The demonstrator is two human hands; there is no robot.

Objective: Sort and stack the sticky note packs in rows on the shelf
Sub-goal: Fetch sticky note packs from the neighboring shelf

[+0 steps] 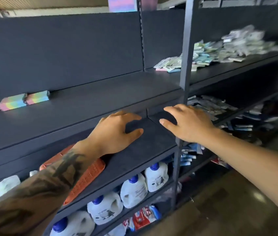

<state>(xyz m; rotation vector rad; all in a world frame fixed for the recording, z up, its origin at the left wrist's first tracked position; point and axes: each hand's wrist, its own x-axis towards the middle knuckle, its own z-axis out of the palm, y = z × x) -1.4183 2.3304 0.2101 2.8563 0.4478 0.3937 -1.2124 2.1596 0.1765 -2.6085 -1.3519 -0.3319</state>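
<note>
Our fingers are loose and lightly spread on both sides, and neither set has hold of anything. The left hand (pixel 117 132) hangs palm-down in front of the dark grey metal shelf (pixel 87 106); the right hand (pixel 186 123) reaches forward just beside the grey upright post (pixel 185 65), whether touching the board we cannot tell. We judge both are free because they are between packs, heading for more stock.

The task's things lie in two places. A short row of pastel rainbow-striped sticky note packs (pixel 24 101) stands edge to edge against the back panel at far left, begun there so the row can grow rightward. The loose heap of plastic-wrapped pale sticky note packs (pixel 220 48) waits unsorted in the next bay, well apart. Below, white detergent jugs with blue caps (pixel 134 189) and an orange perforated plastic basket (pixel 87 178) sit on lower shelves.
</note>
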